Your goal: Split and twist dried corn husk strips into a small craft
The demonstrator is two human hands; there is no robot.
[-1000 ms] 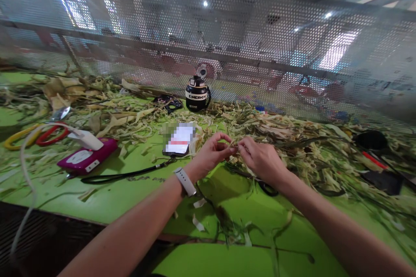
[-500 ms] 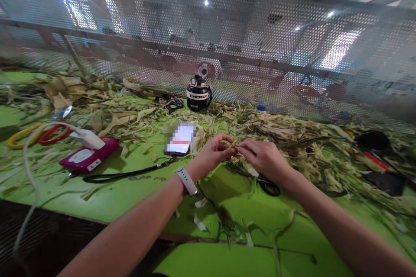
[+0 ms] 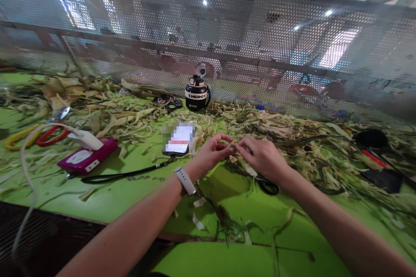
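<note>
My left hand (image 3: 216, 152), with a pale watch (image 3: 185, 180) on its wrist, is closed in a pinch, thumb against fingertips. My right hand (image 3: 261, 158) pinches from the other side, its fingertips meeting the left ones. Whatever lies between them is too small to make out; a pale, thin bit shows at the fingertips. Under and behind the hands spread dry strips that look like corn husk (image 3: 276, 127). Black scissor handles (image 3: 268, 187) stick out below my right hand. To the left of my left hand lies a phone (image 3: 180, 138) with a lit screen and a black strap (image 3: 120, 176).
A black bottle (image 3: 196, 95) with its lid up stands at the back, before a perforated metal screen (image 3: 227, 21). On the left, a magenta power strip (image 3: 86, 158) holds a white plug, beside red and yellow scissors (image 3: 52, 134). Husk scraps litter the green table (image 3: 130, 203).
The view has shifted slightly, so most things sit a little further left. Both hands keep their pinch; the right fingertips have moved only slightly.
</note>
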